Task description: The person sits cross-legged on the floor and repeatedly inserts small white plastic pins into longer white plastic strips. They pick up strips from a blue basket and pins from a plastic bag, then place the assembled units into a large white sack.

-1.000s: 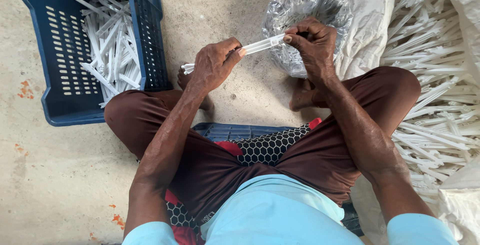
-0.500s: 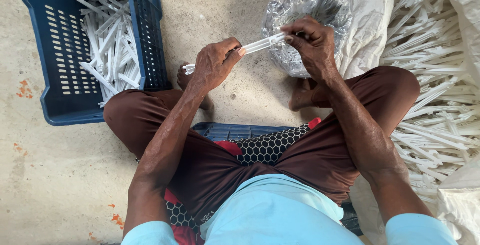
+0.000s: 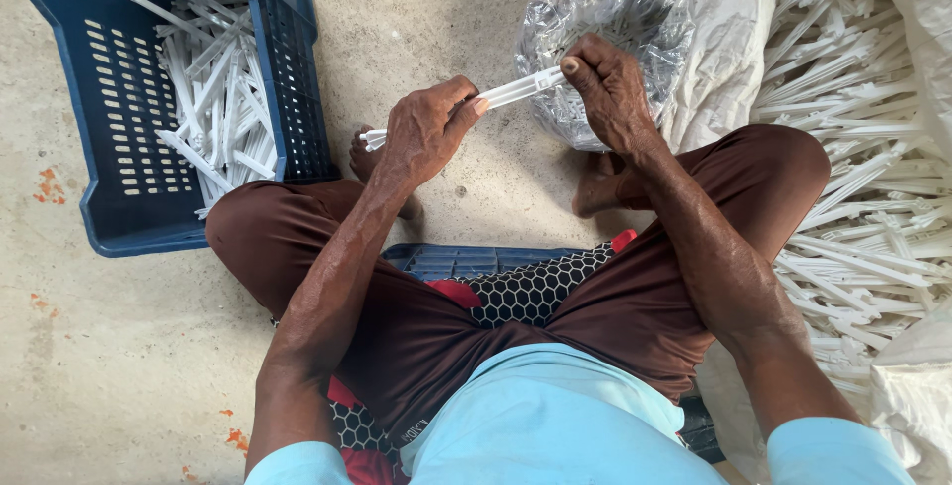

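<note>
Both of my hands hold one long white plastic strip (image 3: 511, 92) above my knees. My left hand (image 3: 424, 130) grips its left part, with the strip's end sticking out past my fist. My right hand (image 3: 610, 88) pinches the right end, just in front of a clear plastic bag (image 3: 605, 9) on the floor. The strip runs slightly uphill from left to right.
A blue slotted crate (image 3: 109, 98) at the upper left holds several white plastic strips (image 3: 213, 98). A large heap of white strips (image 3: 863, 148) lies on a white sack (image 3: 729, 39) at the right. I sit on a blue crate (image 3: 446, 259) with a patterned cushion, on a concrete floor.
My right hand has shifted slightly along the strip's right end. Both hands and the strip stay almost in the same place.
</note>
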